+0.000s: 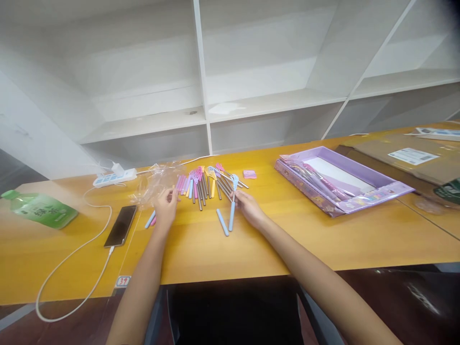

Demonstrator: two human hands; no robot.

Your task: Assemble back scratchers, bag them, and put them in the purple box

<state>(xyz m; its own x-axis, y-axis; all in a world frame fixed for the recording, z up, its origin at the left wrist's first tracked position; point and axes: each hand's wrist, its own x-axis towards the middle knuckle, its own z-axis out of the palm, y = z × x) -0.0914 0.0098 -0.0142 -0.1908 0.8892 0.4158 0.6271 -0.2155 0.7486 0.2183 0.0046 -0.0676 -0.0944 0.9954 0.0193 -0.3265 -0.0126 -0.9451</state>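
My right hand (248, 207) pinches a back scratcher with a blue claw head and blue handle (232, 216), its head pointing away from me. Left of it a loose blue handle (222, 222) lies on the table. My left hand (166, 205) is closed, thumb and fingertips together; what is in them, if anything, I cannot make out. Just beyond it lies a row of pink, purple, yellow and blue handles (185, 185). Between the hands are several metal rods with claw heads (201, 188) in pink, yellow and blue. A blue handle (149, 219) and a pink one show beside my left wrist.
Crumpled clear plastic (158, 177), a power strip (114, 178), a phone (121, 225) on a white cable and a green bottle (41, 209) are at left. A small pink stack (249, 174) lies behind my right hand. A purple box (377, 202) and cardboard box (381, 152) stand right.
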